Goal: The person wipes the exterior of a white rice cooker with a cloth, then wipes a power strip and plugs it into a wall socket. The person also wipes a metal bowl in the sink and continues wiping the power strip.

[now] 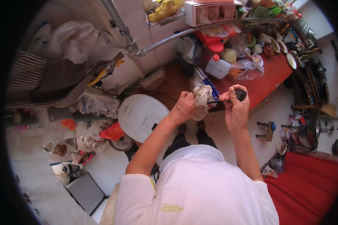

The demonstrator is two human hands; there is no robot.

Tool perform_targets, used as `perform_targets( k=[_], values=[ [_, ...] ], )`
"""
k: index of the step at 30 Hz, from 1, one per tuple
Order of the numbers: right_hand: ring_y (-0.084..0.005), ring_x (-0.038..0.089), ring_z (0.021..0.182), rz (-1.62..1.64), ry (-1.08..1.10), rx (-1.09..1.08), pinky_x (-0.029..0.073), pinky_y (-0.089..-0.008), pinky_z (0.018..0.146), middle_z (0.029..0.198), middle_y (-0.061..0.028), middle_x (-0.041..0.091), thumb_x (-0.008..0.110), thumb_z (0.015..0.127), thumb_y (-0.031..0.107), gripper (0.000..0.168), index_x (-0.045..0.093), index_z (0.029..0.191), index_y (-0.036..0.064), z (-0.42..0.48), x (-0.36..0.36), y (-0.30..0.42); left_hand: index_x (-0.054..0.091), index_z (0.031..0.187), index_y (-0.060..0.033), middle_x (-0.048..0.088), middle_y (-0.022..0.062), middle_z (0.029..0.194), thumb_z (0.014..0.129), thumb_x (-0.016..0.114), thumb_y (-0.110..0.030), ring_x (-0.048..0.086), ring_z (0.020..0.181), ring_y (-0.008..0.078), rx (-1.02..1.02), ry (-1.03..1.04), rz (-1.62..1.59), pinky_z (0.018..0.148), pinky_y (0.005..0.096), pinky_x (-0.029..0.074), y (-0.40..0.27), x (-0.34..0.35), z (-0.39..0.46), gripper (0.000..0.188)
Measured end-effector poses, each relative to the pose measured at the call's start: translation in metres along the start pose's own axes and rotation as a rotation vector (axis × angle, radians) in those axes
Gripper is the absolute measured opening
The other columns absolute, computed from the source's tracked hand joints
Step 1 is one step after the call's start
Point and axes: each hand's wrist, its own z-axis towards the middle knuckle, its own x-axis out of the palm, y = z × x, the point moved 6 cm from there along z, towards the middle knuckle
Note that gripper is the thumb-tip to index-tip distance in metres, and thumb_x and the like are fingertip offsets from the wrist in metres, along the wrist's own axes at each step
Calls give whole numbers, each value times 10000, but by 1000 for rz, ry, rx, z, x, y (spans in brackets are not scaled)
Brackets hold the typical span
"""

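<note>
My left hand (185,108) grips a crumpled beige cloth (202,97) in front of my body, above the floor by the red table's edge. My right hand (236,109) is closed around a dark utensil (240,95) with a rounded black end and a thin black shaft. The shaft runs left and meets the cloth, where its tip is hidden. Whether the rounded end is a handle or a bowl, I cannot tell. Just beyond the cloth lies a blue-and-white box (211,87), partly covered by it.
A red table (273,77) carries a plastic jug (218,67), a melon-like item (229,55), bags and dishes. To the left is a white lidded appliance (140,115). A metal pipe (169,38) crosses ahead. A small wooden stool (269,131) stands on the right floor.
</note>
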Motion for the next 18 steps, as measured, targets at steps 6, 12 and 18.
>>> perform_targets(
  k=[6,12,18],
  values=[
    [-131,541,666,6,59,-65,496,-293,669,730,-37,529,599,924,71,123,500,992,42,16,11,16,614,1100,-68,593,136,1052,808,633,-84,531,968,329,-94,-19,129,906,374,398,66,-6,-25,294],
    [-143,536,663,-8,110,-77,486,-304,676,730,-41,519,591,928,69,131,492,1009,39,27,25,27,621,1095,-89,573,141,1062,795,647,-70,502,979,351,-226,34,154,894,405,414,137,-18,-53,302],
    [-148,498,676,3,129,-122,453,-333,702,732,-33,492,576,937,65,108,500,1010,42,36,33,39,590,1117,-52,612,145,1061,788,640,-20,586,961,297,-371,54,-78,823,374,476,191,-24,-54,335]
  ],
)
